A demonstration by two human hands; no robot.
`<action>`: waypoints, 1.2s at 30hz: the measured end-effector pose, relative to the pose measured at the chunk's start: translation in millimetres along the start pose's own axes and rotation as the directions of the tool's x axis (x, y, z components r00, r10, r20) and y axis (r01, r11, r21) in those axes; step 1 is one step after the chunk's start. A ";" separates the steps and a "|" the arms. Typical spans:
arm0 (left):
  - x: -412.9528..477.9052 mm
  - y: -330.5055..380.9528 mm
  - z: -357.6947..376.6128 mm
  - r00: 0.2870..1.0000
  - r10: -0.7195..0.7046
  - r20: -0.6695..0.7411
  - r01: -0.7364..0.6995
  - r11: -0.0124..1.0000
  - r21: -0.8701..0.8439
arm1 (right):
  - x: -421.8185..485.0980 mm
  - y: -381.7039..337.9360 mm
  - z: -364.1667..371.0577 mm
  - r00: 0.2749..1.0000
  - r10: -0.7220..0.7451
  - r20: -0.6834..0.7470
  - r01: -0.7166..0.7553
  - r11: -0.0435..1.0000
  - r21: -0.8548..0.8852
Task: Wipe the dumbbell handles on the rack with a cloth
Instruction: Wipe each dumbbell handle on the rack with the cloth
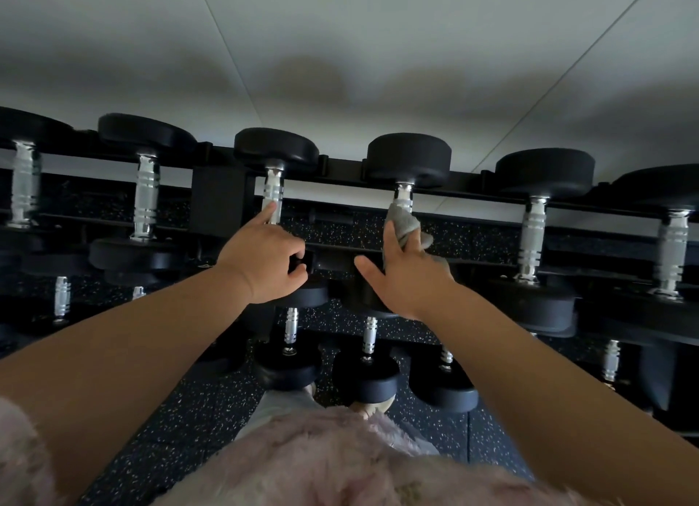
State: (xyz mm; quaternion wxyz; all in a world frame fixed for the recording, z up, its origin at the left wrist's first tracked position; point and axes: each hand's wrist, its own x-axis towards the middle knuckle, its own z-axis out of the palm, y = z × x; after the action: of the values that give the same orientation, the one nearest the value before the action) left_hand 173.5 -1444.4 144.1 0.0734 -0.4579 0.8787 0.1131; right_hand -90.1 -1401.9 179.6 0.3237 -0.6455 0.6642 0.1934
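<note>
Now wiping | right hand [410, 274] is pinching the cloth [406, 225] around a top-row handle [403, 197] on the rack [219, 199] | left hand [264, 259], partly curled, is touching the neighbour handle [273, 191] | progress: many handles seemingly left.

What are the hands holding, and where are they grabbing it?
The right hand holds a grey cloth, bunched in its fingers and pressed against a dumbbell handle. The left hand holds nothing; its finger touches another dumbbell's handle.

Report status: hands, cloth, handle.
Right hand presses grey cloth on a silver knurled dumbbell handle. Left hand touches the neighbouring handle. Nothing obstructing.
</note>
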 end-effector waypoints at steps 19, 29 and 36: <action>-1.4 -0.4 0.0 1.000 0.002 0.008 -0.002 1.000 -0.007 | 32.3 -7.3 -24.0 0.984 0.039 0.176 -0.062 0.990 0.128; -0.2 0.6 0.1 1.000 0.009 0.008 -0.009 1.000 0.002 | 47.8 9.3 -32.4 0.997 -0.025 -0.070 0.047 0.943 0.330; -0.4 -0.7 2.6 1.000 0.007 -0.015 -0.007 1.000 -0.001 | 9.1 15.8 -7.0 0.987 -0.073 0.143 0.073 0.997 0.002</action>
State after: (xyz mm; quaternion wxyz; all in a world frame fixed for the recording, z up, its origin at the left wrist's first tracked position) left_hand 174.3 -1443.7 141.6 0.0663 -0.4555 0.8809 0.1102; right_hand -106.5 -1411.8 175.8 0.3761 -0.6545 0.6148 0.2283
